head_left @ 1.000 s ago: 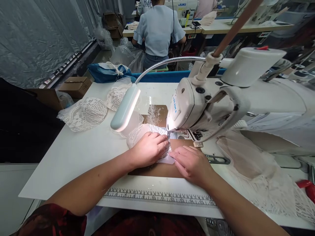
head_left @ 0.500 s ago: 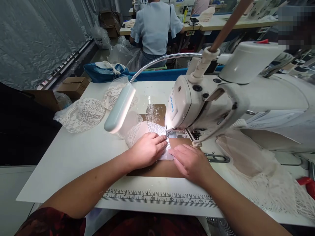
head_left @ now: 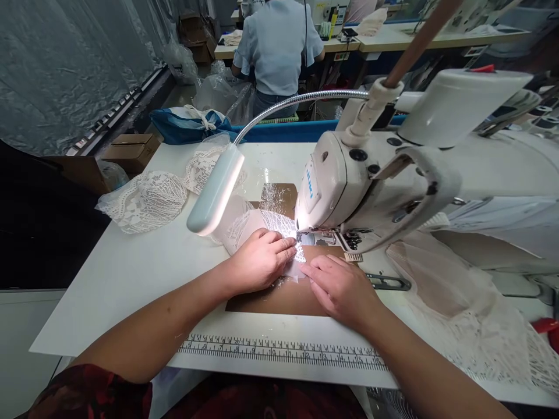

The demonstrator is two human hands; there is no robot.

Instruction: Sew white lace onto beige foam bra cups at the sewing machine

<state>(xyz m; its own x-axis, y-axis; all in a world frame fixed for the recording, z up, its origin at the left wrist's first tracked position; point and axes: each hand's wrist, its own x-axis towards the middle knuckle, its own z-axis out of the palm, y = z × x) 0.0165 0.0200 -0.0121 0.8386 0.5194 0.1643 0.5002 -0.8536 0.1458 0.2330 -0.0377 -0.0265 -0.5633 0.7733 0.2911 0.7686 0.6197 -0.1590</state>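
A white lace piece (head_left: 279,222) lies under the needle end of the white sewing machine (head_left: 325,180), part of it hidden by my fingers. My left hand (head_left: 262,260) rests flat on the lace, fingers stretched toward the presser foot, fingertips just left of it. Close to the front edge of the lace, my right hand (head_left: 336,283) has its fingers bent and pinched at the fabric's corner. Brown sheeting (head_left: 279,301) covers the table beneath both hands. A lit lamp (head_left: 217,189) on a bendable neck hangs above the lace's left side.
Lace cups (head_left: 146,201) lie at the table's left. Sheer lace fabric (head_left: 449,291) spreads on the right, beside dark metal thread snips (head_left: 388,281). A printed ruler strip (head_left: 279,352) runs along the front edge. A co-worker (head_left: 277,49) sits ahead, back turned.
The lace has slid a little away from me under the machine, so less of its front edge shows between my hands. The view has shifted slightly; both hands keep nearly the same place.
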